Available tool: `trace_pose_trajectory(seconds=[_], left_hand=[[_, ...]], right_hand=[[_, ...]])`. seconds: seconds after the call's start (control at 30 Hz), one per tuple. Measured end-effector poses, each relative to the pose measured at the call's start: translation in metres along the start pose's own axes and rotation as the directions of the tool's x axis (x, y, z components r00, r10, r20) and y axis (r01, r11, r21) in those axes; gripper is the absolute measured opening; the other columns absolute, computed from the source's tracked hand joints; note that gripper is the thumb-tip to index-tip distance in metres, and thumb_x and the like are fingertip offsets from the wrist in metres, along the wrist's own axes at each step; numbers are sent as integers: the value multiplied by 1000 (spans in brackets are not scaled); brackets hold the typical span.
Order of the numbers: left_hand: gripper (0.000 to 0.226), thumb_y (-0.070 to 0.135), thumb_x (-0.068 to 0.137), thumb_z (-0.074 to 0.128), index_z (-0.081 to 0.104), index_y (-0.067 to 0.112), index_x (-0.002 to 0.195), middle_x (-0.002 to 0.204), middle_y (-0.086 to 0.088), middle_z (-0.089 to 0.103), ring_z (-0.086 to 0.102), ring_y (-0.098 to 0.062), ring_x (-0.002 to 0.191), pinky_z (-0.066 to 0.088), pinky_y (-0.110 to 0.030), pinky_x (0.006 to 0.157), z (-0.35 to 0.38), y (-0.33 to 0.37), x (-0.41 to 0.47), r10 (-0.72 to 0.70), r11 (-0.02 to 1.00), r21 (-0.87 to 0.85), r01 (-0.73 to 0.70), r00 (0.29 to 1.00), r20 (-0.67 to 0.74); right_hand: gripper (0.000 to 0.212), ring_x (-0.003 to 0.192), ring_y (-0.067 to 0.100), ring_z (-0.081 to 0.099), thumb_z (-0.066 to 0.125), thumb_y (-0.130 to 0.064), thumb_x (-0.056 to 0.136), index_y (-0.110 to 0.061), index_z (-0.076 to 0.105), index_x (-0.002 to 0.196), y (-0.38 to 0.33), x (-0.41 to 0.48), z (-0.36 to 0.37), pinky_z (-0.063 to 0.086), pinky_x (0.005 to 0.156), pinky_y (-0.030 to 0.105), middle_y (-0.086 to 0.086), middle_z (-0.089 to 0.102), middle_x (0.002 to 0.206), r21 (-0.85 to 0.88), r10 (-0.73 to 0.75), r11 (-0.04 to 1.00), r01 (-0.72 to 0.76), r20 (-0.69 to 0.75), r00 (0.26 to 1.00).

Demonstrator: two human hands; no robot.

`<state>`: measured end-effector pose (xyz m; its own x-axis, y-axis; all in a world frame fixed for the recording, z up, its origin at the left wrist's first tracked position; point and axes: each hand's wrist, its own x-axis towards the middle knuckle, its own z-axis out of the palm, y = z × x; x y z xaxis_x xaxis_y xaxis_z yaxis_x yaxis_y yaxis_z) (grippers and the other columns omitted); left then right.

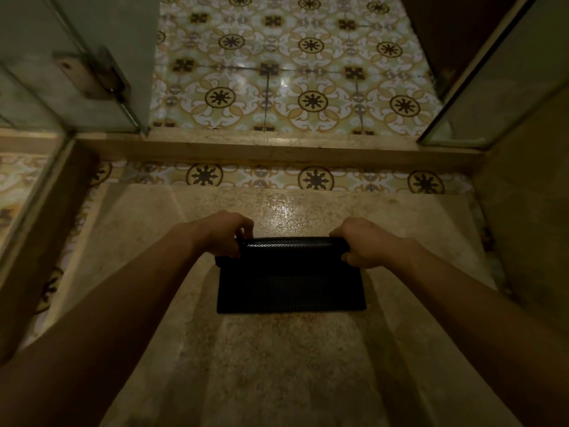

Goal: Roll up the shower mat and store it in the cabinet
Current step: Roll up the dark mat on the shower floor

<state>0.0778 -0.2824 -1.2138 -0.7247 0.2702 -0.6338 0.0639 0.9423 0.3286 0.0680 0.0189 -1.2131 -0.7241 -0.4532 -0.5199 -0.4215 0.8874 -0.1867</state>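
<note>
Your two bare forearms reach in from the bottom corners and meet at the black textured rubber shower mat [291, 285], which lies on the speckled beige stone shower floor [277, 365]. Your left hand [223, 237] grips the left end of the rolled part, its fingers [243, 229] curled over the top of the roll and the thumb tucked against the near side. Your right hand [365, 245] grips the right end the same way, fingers [337, 234] wrapped tight around the tube, so both sets of fingers are narrow and holding the mat. Between your fingers the roll runs straight across, a glossy ridge catching a little light. Just below your fingers, toward you, the unrolled portion of the mat spreads flat as a dark rectangle on the floor, its near edge square and its corners down. Beyond your fingers, the stone floor shows a bright reflection, then a strip of cream and yellow patterned floor tiles [315, 178] with dark round medallions. Past that strip a raised beige stone threshold [277, 149] crosses the whole width, and the same patterned tiles continue on the far side. Up and left of your left fingers stands a glass shower door [92, 57] with a metal hinge [92, 75]; up and right of your right fingers a second glass panel [505, 87] angles away.
</note>
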Motion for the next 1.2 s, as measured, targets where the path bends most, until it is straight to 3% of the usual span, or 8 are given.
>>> trace_pose_trajectory(seconds=[0.23, 0.43, 0.6, 0.73, 0.87, 0.93, 1.03, 1.2], left_hand=[[42, 19, 64, 88, 59, 29, 94, 115, 1, 65, 61, -16, 93, 45, -23, 60, 0, 5, -4, -60, 997, 57, 58, 997, 38], [34, 17, 72, 84, 61, 30, 95, 118, 3, 66, 64, -10, 86, 52, -20, 58, 0, -1, -8, -78, 993, -82, 86, 993, 91], [63, 22, 59, 91, 57, 31, 110, 105, 6, 68, 59, -10, 85, 42, -20, 57, 9, 3, -12, -71, 997, -18, 73, 994, 84], [58, 29, 56, 92, 62, 31, 106, 101, 7, 63, 56, -13, 87, 40, -21, 57, 17, 6, -10, -34, 995, 100, 23, 993, 109], [40, 31, 65, 86, 64, 34, 98, 113, 6, 63, 58, -11, 94, 43, -24, 67, 19, -2, -13, -13, 999, 33, 8, 991, 135], [49, 32, 62, 88, 61, 35, 103, 111, 7, 67, 59, -10, 90, 42, -22, 64, 22, -4, -16, -4, 1000, 14, 3, 992, 124], [69, 40, 55, 91, 59, 31, 115, 107, 8, 65, 57, -10, 89, 39, -20, 60, 31, -1, -22, 19, 997, 69, -27, 995, 103], [65, 41, 52, 90, 47, 28, 99, 103, 4, 51, 49, -15, 90, 44, -29, 65, 59, 2, -31, 105, 977, 178, -118, 991, 77]], right_hand=[[50, 103, 25, 59, 74, -18, 75, -19, 62, 123, -3, -6, -3, 40, 73, 26, 7, 63, 113, -29, -6, 1000, 5, -30, 1000], [41, 96, 25, 60, 64, -13, 79, -16, 64, 120, -7, -8, -8, 52, 76, 34, 10, 62, 112, -36, -7, 999, 12, 130, 991], [51, 106, 29, 56, 66, -17, 81, -18, 56, 131, -10, -12, -3, 48, 79, 32, 11, 50, 123, -64, 5, 998, 5, 160, 987], [55, 98, 23, 54, 80, -22, 72, -18, 59, 123, -11, -14, 1, 50, 75, 30, 6, 50, 117, -73, 20, 997, -9, 151, 988], [59, 94, 21, 52, 90, -28, 59, -23, 51, 103, -15, -16, 6, 53, 75, 37, 3, 52, 109, -57, 20, 998, -10, 180, 984], [55, 92, 20, 54, 88, -33, 62, -25, 50, 101, -12, -18, 6, 53, 73, 36, 3, 56, 109, -29, 17, 1000, -12, 205, 979], [62, 98, 17, 56, 87, -37, 65, -27, 57, 118, -7, -22, 6, 51, 76, 31, 0, 59, 118, 43, 25, 998, -37, 238, 971], [72, 91, 16, 50, 91, -50, 48, -26, 56, 106, -15, -32, 28, 51, 72, 31, -3, 53, 106, -65, 20, 998, -9, 174, 984]])
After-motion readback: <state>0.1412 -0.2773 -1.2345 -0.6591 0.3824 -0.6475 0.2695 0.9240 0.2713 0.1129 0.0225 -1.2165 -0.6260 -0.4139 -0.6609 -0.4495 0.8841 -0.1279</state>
